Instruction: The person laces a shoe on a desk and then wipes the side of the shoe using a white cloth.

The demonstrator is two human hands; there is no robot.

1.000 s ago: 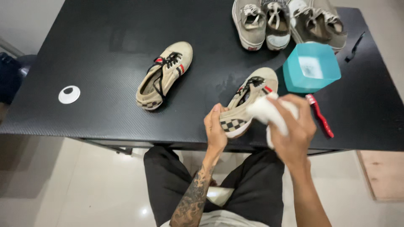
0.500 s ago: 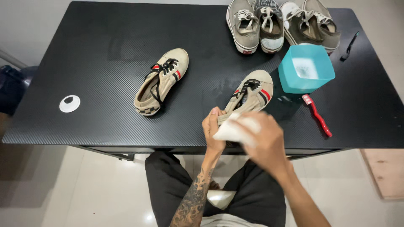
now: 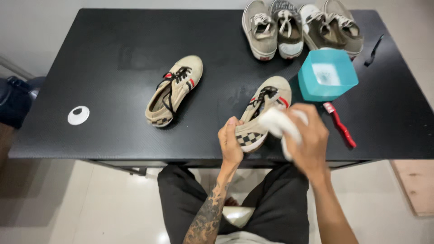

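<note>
Gripped: canvas checker-heeled sneaker (image 3: 262, 115) in left hand (image 3: 230, 142), soft white cloth (image 3: 280, 126) bunched in right hand (image 3: 307, 138). Beyond sneaker, glossy teal bowl (image 3: 327, 74); beneath, black woven-textured table (image 3: 108, 63), pale tiled floor (image 3: 90, 203).

At the near edge of the black worktop (image 3: 113, 131), the left hand (image 3: 230, 143) grips the checkered heel of a beige canvas sneaker (image 3: 262, 113), while the right hand (image 3: 309, 138) presses a white cloth (image 3: 278, 124) against its side. A teal square bowl (image 3: 327, 74) stands just right.

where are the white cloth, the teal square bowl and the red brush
white cloth (image 3: 276, 123), head view, on the bunched part above the shoe
teal square plastic bowl (image 3: 305, 86), head view, on its left outer wall
red plastic brush (image 3: 341, 129), head view, on the handle's middle
</note>
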